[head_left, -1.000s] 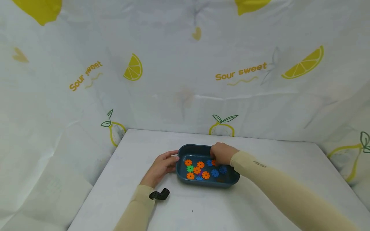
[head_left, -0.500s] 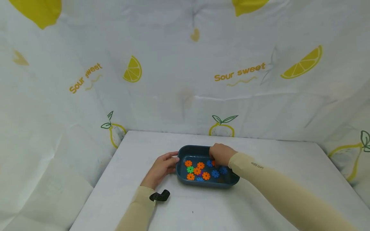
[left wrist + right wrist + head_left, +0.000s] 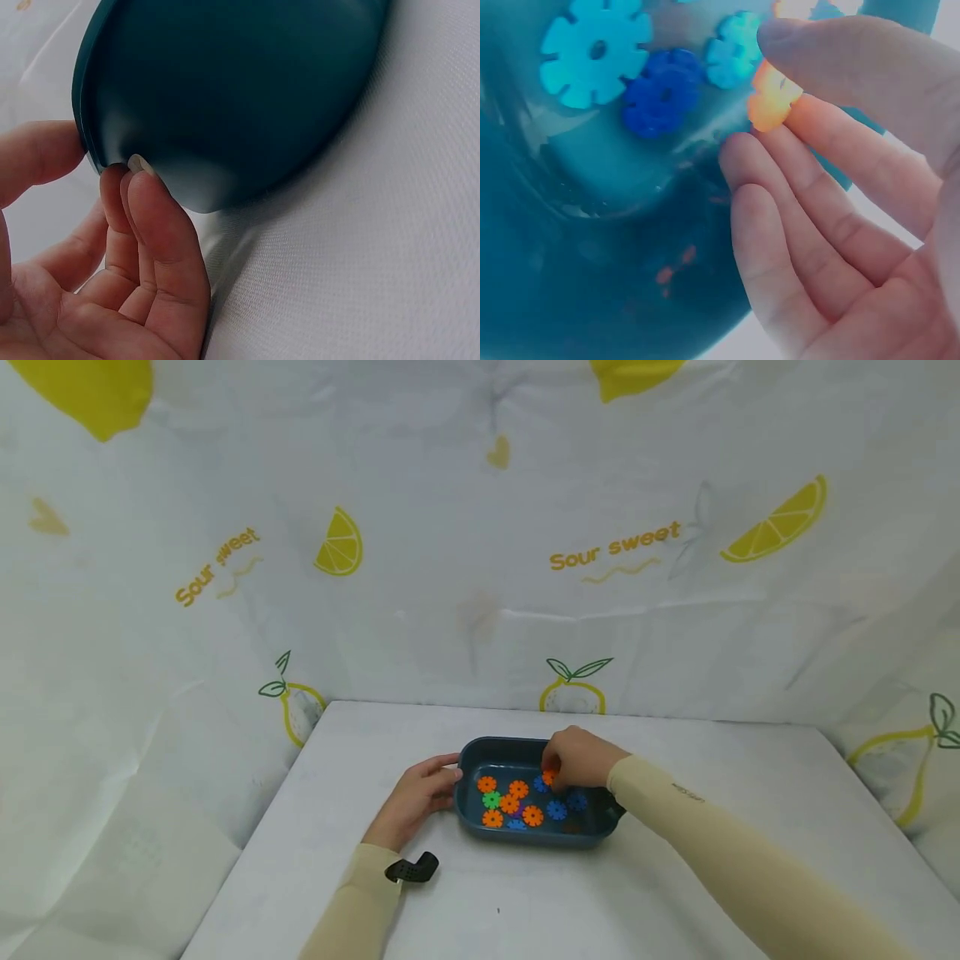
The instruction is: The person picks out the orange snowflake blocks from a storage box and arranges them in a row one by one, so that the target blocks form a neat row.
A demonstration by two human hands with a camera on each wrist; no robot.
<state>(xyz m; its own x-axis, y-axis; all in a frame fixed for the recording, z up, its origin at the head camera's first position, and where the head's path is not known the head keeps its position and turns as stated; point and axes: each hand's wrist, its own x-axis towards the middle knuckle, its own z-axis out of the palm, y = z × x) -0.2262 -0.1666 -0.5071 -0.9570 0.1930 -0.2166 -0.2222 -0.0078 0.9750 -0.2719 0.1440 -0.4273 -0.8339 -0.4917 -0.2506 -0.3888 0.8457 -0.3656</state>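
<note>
A dark blue-green tray (image 3: 480,748) with rounded corners sits on the white table. My left hand (image 3: 415,797) holds its left end; in the left wrist view the fingertips (image 3: 150,195) curl against the outer wall, just below the rim. Over the tray's right part, my right hand (image 3: 581,757) pinches an orange notched plastic disc (image 3: 771,101) between thumb and forefinger. Other notched discs lie inside: several orange ones (image 3: 532,816), a green one (image 3: 491,799) and several blue ones (image 3: 557,810). A purple piece is mostly covered by the orange discs.
The white table (image 3: 420,727) meets a lemon-printed cloth (image 3: 420,635) at its back edge. Cloth also hangs at the left and right. A black strap (image 3: 412,868) is on my left wrist.
My right hand has lifted slightly, and the orange disc between its fingers has come up with it. The left hand and the tray stay in place.
</note>
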